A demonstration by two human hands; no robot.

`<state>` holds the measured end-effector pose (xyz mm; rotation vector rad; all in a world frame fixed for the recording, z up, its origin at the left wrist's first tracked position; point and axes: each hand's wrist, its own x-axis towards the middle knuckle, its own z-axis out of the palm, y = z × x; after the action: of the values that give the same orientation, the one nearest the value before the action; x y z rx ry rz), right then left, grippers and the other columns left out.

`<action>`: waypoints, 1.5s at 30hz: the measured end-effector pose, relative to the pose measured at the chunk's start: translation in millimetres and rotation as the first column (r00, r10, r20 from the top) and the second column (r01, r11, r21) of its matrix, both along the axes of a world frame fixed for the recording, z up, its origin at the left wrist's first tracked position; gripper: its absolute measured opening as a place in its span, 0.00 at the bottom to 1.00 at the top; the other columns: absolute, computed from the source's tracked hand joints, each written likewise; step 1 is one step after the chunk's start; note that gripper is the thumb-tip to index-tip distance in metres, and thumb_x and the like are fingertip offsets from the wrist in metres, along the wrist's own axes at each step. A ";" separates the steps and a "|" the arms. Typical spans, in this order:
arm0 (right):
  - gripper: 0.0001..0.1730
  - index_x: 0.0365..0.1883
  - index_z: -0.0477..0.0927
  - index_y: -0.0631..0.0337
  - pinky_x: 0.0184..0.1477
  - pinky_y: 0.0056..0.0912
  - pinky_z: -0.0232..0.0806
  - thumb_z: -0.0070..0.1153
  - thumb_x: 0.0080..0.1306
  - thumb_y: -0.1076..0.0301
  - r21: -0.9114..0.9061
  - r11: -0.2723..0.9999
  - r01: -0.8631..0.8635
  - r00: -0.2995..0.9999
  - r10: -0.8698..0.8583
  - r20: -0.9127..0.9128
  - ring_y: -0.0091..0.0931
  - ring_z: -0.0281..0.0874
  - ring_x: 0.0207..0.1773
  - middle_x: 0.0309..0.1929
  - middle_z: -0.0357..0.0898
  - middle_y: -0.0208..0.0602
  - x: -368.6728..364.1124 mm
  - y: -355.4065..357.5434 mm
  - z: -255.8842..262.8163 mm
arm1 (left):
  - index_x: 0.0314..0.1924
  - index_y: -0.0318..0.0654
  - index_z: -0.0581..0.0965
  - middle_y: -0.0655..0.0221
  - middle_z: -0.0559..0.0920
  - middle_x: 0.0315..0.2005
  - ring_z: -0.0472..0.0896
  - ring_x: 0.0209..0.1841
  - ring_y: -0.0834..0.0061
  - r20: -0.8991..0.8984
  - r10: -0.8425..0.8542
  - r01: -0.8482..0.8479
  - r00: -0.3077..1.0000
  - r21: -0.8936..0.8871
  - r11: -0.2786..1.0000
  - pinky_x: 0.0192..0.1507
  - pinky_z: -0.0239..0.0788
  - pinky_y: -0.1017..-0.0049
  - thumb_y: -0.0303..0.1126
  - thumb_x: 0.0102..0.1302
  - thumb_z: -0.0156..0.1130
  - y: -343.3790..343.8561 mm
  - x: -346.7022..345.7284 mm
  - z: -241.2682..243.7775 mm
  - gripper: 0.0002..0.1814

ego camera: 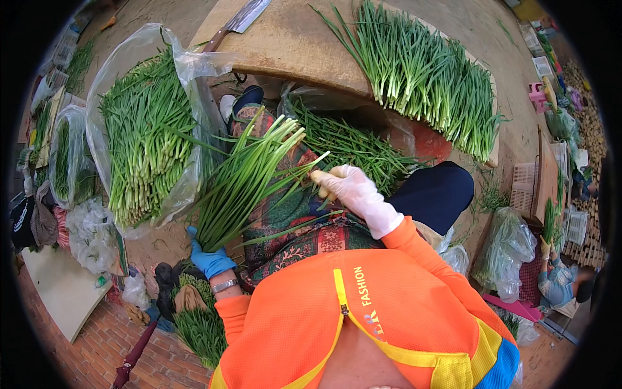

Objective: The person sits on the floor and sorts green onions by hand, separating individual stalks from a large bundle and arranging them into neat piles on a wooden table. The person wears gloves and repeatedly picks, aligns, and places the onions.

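Note:
A loose bunch of garlic chives (243, 189) fans out over my lap, its pale stalk ends pointing up and away from me. My left hand (211, 257), in a blue glove, grips this bunch low down by its leafy end. In a whitish see-through glove, my right hand (350, 189) pinches thin strands at the bunch's right side; the fingers partly hide them. Beneath and beyond that hand lies a heap of loose green leaves (359, 150) on clear plastic. To the left, a clear plastic bag (102, 92) holds stacked chives (146, 131), cut ends towards me.
A wooden board (301, 44) ahead bears a cleaver (248, 14) at its left and a long row of chives (423, 78) at its right. At far right, another person (559, 282) holds greens. Plastic bags (92, 233) and a folded umbrella (136, 347) lie left.

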<state>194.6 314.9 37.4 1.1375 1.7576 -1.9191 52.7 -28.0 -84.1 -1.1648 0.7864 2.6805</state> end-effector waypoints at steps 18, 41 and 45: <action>0.16 0.45 0.81 0.63 0.14 0.29 0.48 0.54 0.58 0.71 -0.610 0.767 -0.199 0.409 -0.501 -0.763 0.24 0.58 0.09 0.08 0.65 0.31 94.5 87.1 2.8 | 0.55 0.38 0.80 0.56 0.74 0.61 0.74 0.59 0.55 -0.028 0.036 -0.034 0.999 0.065 0.997 0.63 0.64 0.51 0.35 0.76 0.44 -7.1 0.6 -12.3 0.19; 0.39 0.70 0.64 0.55 0.58 0.38 0.67 0.62 0.61 0.60 0.788 0.571 -0.228 0.961 0.260 0.090 0.43 0.74 0.59 0.60 0.73 0.49 46.0 83.5 -39.2 | 0.55 0.34 0.79 0.59 0.81 0.54 0.78 0.56 0.61 0.007 0.040 -0.040 0.999 0.063 0.997 0.63 0.66 0.57 0.32 0.74 0.47 -19.6 -10.3 -21.9 0.17; 0.36 0.69 0.65 0.61 0.69 0.33 0.57 0.63 0.63 0.65 0.676 0.732 -0.083 0.793 0.459 -0.400 0.35 0.63 0.70 0.68 0.67 0.46 14.3 66.7 -20.1 | 0.54 0.34 0.79 0.60 0.80 0.55 0.78 0.56 0.62 -0.030 0.031 -0.028 0.999 0.073 0.997 0.62 0.67 0.58 0.33 0.74 0.47 -17.5 -11.1 -19.8 0.17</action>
<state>208.8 381.6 17.3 0.3892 2.8533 -1.5719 41.6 -45.5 -103.9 -1.1297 0.6756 2.7324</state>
